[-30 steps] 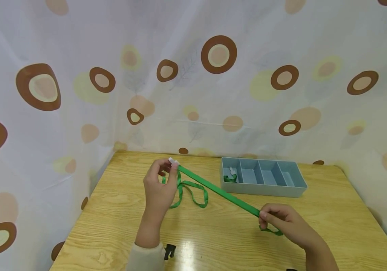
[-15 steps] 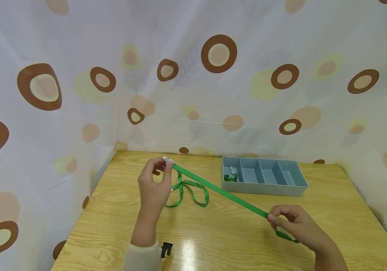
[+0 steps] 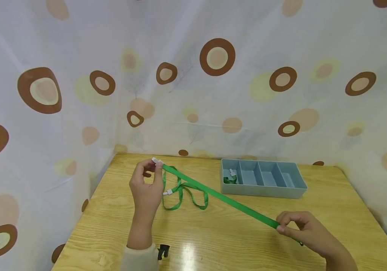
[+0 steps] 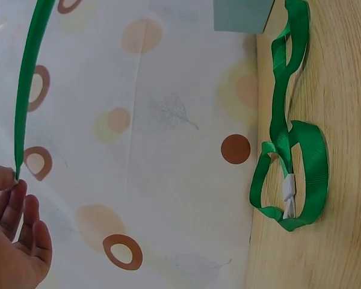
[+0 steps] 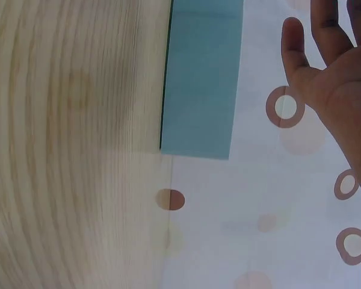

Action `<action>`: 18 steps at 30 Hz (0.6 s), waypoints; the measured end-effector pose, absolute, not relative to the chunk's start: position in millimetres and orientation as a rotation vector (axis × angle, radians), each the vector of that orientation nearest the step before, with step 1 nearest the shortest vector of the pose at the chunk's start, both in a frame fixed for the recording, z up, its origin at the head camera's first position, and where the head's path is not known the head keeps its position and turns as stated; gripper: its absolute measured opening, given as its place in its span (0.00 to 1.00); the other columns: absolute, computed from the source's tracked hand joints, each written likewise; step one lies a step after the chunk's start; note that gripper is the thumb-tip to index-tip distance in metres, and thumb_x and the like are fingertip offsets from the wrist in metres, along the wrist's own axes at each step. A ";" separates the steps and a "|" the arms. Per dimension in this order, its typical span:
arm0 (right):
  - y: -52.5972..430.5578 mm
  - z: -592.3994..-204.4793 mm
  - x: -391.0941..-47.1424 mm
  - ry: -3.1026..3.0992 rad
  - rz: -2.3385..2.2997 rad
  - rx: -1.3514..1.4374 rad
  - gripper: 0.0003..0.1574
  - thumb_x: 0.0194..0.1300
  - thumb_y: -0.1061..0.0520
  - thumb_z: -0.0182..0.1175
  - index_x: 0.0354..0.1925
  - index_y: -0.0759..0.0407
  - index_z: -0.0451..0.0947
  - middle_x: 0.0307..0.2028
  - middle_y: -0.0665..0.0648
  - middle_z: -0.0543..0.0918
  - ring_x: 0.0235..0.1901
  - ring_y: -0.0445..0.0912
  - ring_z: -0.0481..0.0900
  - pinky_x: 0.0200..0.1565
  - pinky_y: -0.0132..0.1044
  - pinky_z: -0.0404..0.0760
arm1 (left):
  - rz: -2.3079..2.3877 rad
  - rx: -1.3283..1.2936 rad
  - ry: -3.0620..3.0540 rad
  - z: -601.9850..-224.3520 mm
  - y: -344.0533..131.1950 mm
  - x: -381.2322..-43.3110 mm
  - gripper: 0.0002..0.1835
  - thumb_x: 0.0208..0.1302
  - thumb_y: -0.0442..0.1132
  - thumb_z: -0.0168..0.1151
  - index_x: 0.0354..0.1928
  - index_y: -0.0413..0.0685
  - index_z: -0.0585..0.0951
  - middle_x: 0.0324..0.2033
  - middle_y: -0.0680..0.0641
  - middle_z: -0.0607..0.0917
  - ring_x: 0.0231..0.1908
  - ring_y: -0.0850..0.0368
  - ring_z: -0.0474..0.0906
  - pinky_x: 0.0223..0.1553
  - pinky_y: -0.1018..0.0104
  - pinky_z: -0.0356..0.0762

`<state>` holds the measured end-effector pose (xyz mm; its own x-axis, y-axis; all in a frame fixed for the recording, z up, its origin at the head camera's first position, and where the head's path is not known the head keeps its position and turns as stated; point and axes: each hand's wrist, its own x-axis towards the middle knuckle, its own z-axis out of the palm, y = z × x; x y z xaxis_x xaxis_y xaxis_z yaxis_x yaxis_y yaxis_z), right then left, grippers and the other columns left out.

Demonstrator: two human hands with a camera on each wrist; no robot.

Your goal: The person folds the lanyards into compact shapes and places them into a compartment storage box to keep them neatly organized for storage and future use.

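A green lanyard (image 3: 220, 196) is stretched in a straight slant above the table between the two hands. At its upper left end, my left hand (image 3: 146, 192) pinches it by the white plastic clip (image 3: 156, 161) between thumb and fingers. The thumb and fingertips of my right hand (image 3: 312, 233) pinch the lower right end, and a short dark tip pokes out beneath that hand. Behind the taut strap, a second green lanyard (image 4: 316, 174) lies in loose loops on the table, its white clip (image 4: 289, 188) beside the left hand in the head view.
A blue-grey tray (image 3: 264, 190) with several compartments stands at the back right of the wooden table (image 3: 234, 241). Its leftmost compartment holds another green lanyard (image 3: 230, 180) with a white clip. A patterned curtain (image 3: 193, 90) encloses the back and sides.
My left hand has moved left, and my right hand has slid right and down along the strap. The taut stretch is longer, while the loose tail beyond the right hand has shortened.
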<state>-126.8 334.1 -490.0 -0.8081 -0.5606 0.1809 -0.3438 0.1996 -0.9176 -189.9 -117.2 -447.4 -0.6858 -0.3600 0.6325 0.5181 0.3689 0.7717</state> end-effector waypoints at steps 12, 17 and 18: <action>354.4 -487.9 -117.1 2.434 -1.545 -0.743 0.10 0.72 0.72 0.62 0.40 0.60 0.86 0.42 0.53 0.88 0.46 0.45 0.83 0.51 0.32 0.74 | -1.408 -0.082 -1.829 -448.5 -125.7 -192.4 0.09 0.75 0.39 0.68 0.47 0.39 0.84 0.38 0.44 0.88 0.41 0.61 0.80 0.42 0.61 0.74; 361.9 -485.9 -115.1 2.476 -1.504 -0.686 0.08 0.73 0.71 0.62 0.41 0.64 0.88 0.43 0.54 0.89 0.48 0.43 0.84 0.52 0.28 0.74 | -1.403 -0.069 -1.813 -447.7 -128.0 -192.9 0.08 0.74 0.37 0.69 0.47 0.39 0.84 0.39 0.44 0.89 0.40 0.62 0.80 0.42 0.65 0.73; 362.8 -485.8 -114.9 2.493 -1.496 -0.676 0.09 0.74 0.71 0.62 0.42 0.64 0.88 0.43 0.54 0.89 0.48 0.43 0.84 0.52 0.28 0.74 | -1.401 -0.069 -1.811 -447.7 -128.2 -193.1 0.08 0.73 0.36 0.69 0.47 0.39 0.85 0.39 0.44 0.89 0.40 0.62 0.80 0.42 0.66 0.72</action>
